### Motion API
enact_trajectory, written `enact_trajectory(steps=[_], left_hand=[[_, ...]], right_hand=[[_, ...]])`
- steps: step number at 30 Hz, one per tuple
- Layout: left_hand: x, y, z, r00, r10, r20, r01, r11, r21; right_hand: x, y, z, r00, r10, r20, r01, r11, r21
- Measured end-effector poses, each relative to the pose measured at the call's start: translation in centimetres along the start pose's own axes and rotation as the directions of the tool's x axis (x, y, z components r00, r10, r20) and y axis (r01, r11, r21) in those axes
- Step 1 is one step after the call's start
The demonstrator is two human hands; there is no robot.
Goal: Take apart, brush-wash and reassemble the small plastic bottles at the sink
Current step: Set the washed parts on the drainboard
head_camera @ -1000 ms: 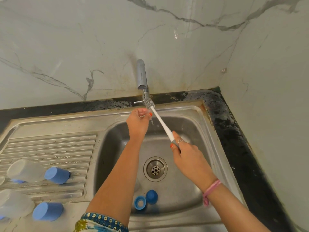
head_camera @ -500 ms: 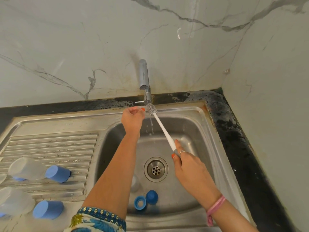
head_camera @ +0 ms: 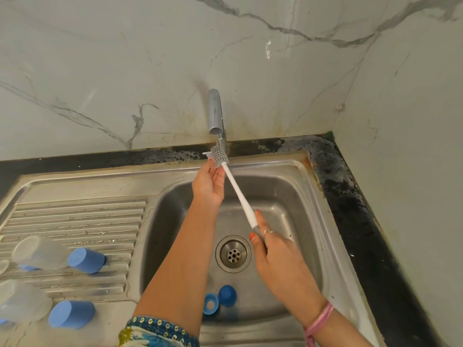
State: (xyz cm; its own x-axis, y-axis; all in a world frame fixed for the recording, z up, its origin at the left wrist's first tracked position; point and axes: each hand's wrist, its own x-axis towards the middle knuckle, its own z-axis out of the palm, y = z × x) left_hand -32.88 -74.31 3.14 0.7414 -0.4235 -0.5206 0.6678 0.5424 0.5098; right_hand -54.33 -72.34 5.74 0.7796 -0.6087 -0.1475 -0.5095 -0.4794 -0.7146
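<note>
My right hand (head_camera: 280, 256) grips the grey end of a white-handled bottle brush (head_camera: 238, 194), whose grey bristle head (head_camera: 220, 159) is raised just under the tap (head_camera: 216, 113). My left hand (head_camera: 209, 182) is stretched out with the palm up and the fingertips touching the bristles. Two frosted plastic bottles (head_camera: 37, 251) (head_camera: 20, 305) lie on the drainboard (head_camera: 80, 216) at the left, each beside a blue cap (head_camera: 86, 260) (head_camera: 71, 314). A blue ring collar (head_camera: 210, 304) and a blue dome cap (head_camera: 227, 295) lie in the sink basin (head_camera: 288, 196).
The steel basin has a round drain (head_camera: 233, 253) at its middle. A black, worn counter edge (head_camera: 355, 209) runs behind and to the right of the sink. Marble walls (head_camera: 400, 121) close in at the back and right.
My left hand has opened from a curled pose near the tap and now touches the bristles with its palm up. The brush head has stayed under the tap.
</note>
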Motion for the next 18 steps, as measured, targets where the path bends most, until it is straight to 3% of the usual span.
enact_trajectory(steps=[5, 7, 15, 18], left_hand=[[-1.3, -1.1, -0.3, 0.988, -0.050, 0.145, 0.027, 0.987, 0.157], [-1.3, -1.1, -0.1, 0.989, -0.032, 0.144, 0.016, 0.994, 0.111], [-0.8, -1.2, 0.3, 0.996, -0.017, -0.091, 0.011, 0.998, -0.067], [0.2, -0.1, 0.3, 0.990, 0.000, -0.143, -0.003, 1.000, -0.026]], right_hand=[[2.7, 0.4, -0.9, 0.998, 0.061, -0.030, -0.061, 0.998, 0.011], [2.9, 0.1, -1.3, 0.998, 0.052, -0.033, -0.052, 0.999, 0.001], [0.6, 0.3, -0.5, 0.998, 0.061, 0.031, -0.062, 0.998, 0.018], [-1.1, -0.1, 0.1, 0.994, 0.075, 0.085, -0.077, 0.997, 0.018]])
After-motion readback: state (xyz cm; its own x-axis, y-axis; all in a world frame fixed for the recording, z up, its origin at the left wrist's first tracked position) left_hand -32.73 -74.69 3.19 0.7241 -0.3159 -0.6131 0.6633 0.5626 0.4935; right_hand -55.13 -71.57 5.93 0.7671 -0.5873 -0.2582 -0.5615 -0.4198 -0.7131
